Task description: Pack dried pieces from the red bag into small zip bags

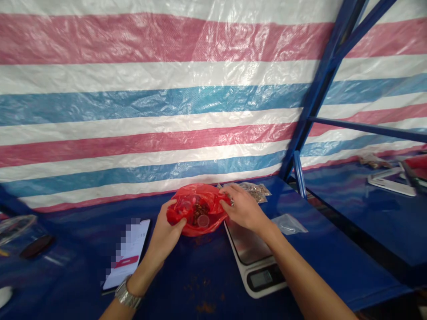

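Head view, from above a counter (200,271) covered in blue tarp:
- Red bag (213,200): thin plastic, resting on the counter between phone and scale. Its mouth is spread upward, which leaves the contents open to view and reach.
- Left hand (166,226): fingers (173,205) clenched on the bag's left edge, bracing that side. Metal watch (126,293) on the wrist.
- Right hand (245,209): fingers (228,190) closed on the bag's right rim, drawing it outward against the left hand's hold. The fold hides the tips, so this is probably a pinch.
- Inside the bag: brown pieces (200,212) lie in a loose heap beside a small clear cup (203,221).
- Scale (248,244): white digital type with a steel platform, just right of the bag and under the right hand. The platform shows bare, and the spot looks chosen for a short reach.
- Phone (128,253): flat beside the left wrist, screen lit and partly pixelated, placed as if for easy reading.
- Packets (255,192): clear, holding brown matter, behind the right hand.
- Zip bag (288,224): clear, right of the scale.
- Behind: striped tarp (167,102) hung on a blue steel frame (316,89).
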The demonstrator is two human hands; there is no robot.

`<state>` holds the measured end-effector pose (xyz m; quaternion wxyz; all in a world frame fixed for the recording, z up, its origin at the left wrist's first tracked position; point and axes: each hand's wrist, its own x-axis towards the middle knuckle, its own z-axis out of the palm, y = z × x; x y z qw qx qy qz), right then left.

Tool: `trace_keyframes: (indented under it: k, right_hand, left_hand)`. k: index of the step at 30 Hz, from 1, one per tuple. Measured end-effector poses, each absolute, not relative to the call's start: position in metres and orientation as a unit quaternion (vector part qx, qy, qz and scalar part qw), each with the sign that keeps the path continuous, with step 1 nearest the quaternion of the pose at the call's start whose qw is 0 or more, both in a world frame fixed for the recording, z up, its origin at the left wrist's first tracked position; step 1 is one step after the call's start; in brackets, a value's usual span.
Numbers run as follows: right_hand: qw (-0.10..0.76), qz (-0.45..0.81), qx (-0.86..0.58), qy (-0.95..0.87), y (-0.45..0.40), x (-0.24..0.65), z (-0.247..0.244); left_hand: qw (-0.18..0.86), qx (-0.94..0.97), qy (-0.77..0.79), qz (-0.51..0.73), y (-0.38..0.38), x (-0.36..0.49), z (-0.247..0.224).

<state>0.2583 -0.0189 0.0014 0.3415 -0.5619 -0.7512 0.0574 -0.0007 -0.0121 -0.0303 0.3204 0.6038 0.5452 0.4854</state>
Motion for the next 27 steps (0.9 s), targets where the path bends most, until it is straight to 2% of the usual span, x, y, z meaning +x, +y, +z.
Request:
trace_keyframes:
  k: [3, 6, 8, 10, 14, 17, 20, 22, 24, 27]
  right_hand:
    - [0.402, 0.031, -0.567, -0.718, -0.018, 0.279, 0.018]
    - [0.497, -0.003, -0.610, -0.617, -0.030, 0.319, 0.032]
    - [0.527, -0.025, -0.654, -0.542, -0.050, 0.350, 0.031]
    - [0.488, -0.035, -0.687, -0.537, -0.077, 0.375, 0.019]
    - [0.308, 0.056, -0.671, -0.672, -0.125, 0.398, -0.019]
    - [0.247, 0.111, -0.681, -0.680, -0.140, 0.402, -0.034]
    - [0.247, 0.124, -0.688, -0.671, -0.136, 0.407, -0.031]
    - [0.285, 0.109, -0.681, -0.666, -0.127, 0.407, -0.020]
    - [0.352, 0.065, -0.655, -0.665, -0.117, 0.396, -0.005]
    - [0.419, 0.017, -0.564, -0.711, -0.104, 0.356, 0.022]
  left_hand:
    - [0.173, 0.654, 0.546, 0.495, -0.014, 0.000, -0.028]
    - [0.067, 0.661, 0.562, 0.492, -0.016, 0.002, -0.022]
    - [-0.021, 0.656, 0.557, 0.508, -0.019, 0.004, -0.018]
    - [-0.083, 0.669, 0.525, 0.520, -0.024, 0.006, -0.017]
    - [-0.152, 0.717, 0.436, 0.522, -0.033, 0.006, -0.022]
    - [-0.188, 0.754, 0.378, 0.503, -0.034, 0.006, -0.030]
    - [-0.171, 0.766, 0.360, 0.505, -0.033, 0.007, -0.036]
    - [-0.115, 0.778, 0.357, 0.504, -0.032, 0.007, -0.036]
    - [-0.010, 0.798, 0.347, 0.492, -0.034, 0.007, -0.034]
    - [0.227, 0.786, 0.362, 0.448, -0.036, 0.011, -0.031]
